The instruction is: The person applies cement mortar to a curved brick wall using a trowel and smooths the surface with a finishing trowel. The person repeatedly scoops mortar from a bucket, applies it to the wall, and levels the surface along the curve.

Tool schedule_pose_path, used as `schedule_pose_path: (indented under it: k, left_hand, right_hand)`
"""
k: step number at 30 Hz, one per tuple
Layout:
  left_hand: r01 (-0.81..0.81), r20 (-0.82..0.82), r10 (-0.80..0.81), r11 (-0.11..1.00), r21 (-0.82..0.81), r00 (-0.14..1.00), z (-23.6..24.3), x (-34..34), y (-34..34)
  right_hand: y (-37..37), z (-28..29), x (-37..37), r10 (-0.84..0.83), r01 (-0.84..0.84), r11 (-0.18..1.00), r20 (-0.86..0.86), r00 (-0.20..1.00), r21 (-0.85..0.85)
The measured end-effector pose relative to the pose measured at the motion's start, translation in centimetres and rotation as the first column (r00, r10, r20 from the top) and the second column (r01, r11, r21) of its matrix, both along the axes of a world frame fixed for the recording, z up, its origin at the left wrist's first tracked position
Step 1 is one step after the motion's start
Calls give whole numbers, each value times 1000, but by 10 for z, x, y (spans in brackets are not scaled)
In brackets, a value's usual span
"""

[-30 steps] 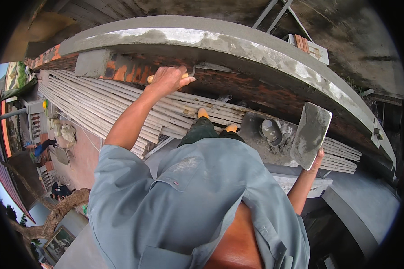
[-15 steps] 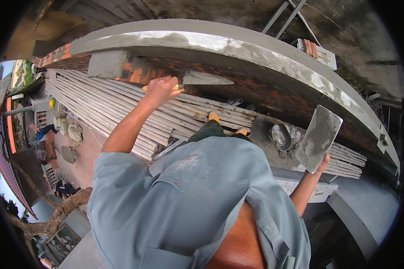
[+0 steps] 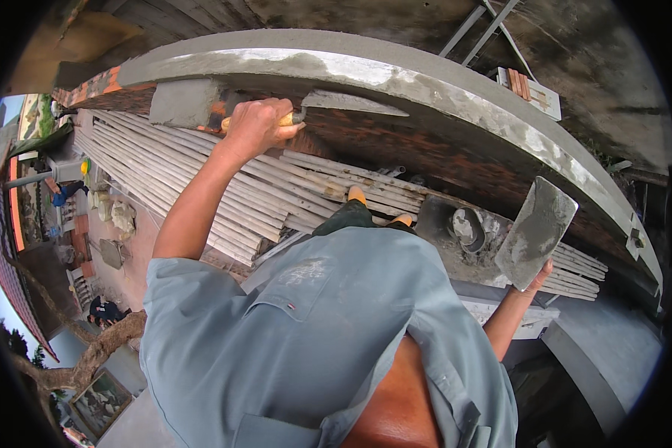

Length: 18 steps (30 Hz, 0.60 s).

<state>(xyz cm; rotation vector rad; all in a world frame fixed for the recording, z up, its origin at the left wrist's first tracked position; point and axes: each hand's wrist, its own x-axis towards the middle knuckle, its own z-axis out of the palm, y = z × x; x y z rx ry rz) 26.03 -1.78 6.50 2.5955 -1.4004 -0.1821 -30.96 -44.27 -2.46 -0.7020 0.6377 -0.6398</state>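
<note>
My left hand (image 3: 255, 125) is wrapped round the yellow handle of a trowel (image 3: 355, 102). The long pointed blade lies along the brick wall's face, just below the cement-coated top edge (image 3: 381, 72); whether it touches cannot be told. A smooth grey plastered patch (image 3: 183, 103) covers the bricks left of that hand. Over at the right, my right hand (image 3: 539, 278) grips the lower end of a flat rectangular board (image 3: 536, 230) smeared with grey mortar. Part of that hand is hidden behind the board.
Long pale poles (image 3: 172, 175) are laid beneath me along the wall. A round mortar pan (image 3: 467, 228) sits on a grey-smeared board by my feet. Two people (image 3: 69, 193) are in the yard at left, near a tree branch (image 3: 112, 343). A metal frame (image 3: 479, 33) stands beyond the wall.
My left hand has moved up a little, bringing the trowel blade higher on the wall toward the top edge. The mortar board has shifted slightly to the right.
</note>
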Motion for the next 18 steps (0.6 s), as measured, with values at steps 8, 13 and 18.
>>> schedule_pose_path:
  k: [8,13,18]
  left_hand:
    - [37,176,-97,949,314,980,5,-5,29]
    - [-92,236,-21,884,458,971,35,6,9]
    - [-81,198,-39,824,561,979,86,15,-22]
  right_hand:
    - [11,19,17,93,-97,994,89,992,42]
    - [13,6,7,45,-52,996,97,994,68]
    - [10,-10,-3,-92,92,996,33,995,9]
